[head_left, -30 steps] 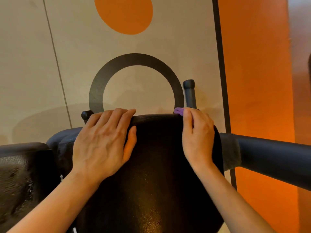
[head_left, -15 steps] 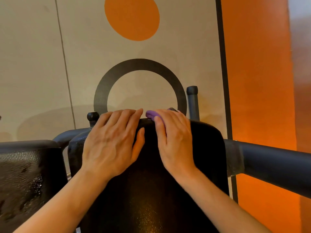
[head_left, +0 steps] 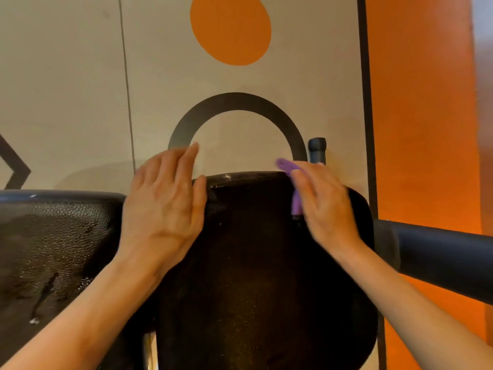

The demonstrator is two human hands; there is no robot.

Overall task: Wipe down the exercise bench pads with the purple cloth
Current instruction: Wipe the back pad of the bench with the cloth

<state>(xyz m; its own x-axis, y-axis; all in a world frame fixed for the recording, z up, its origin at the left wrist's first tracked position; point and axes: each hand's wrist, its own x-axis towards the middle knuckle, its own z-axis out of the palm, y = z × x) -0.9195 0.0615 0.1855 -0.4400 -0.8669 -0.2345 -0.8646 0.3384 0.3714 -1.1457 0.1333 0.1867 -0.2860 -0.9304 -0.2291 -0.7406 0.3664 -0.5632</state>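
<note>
A black textured bench pad (head_left: pixel 253 263) fills the lower middle of the view, its rounded far end at the top. My right hand (head_left: pixel 324 206) lies flat on the pad's upper right part and presses the purple cloth (head_left: pixel 289 169) against it; the cloth peeks out past the fingertips and beside the palm. My left hand (head_left: pixel 165 201) rests with straight fingers over the pad's upper left edge, fingertips reaching beyond the rim. A second black pad (head_left: pixel 53 249) sits to the left, with wet streaks on it.
A black padded roller bar (head_left: pixel 440 257) sticks out to the right of the pad. A short black post (head_left: pixel 317 149) stands behind the pad's far end. The floor below is beige with an orange spot, a black ring and an orange strip on the right.
My right hand has slid the cloth from the middle of the pad's far edge back to its right side. My left hand has shifted a little left and further over the rim.
</note>
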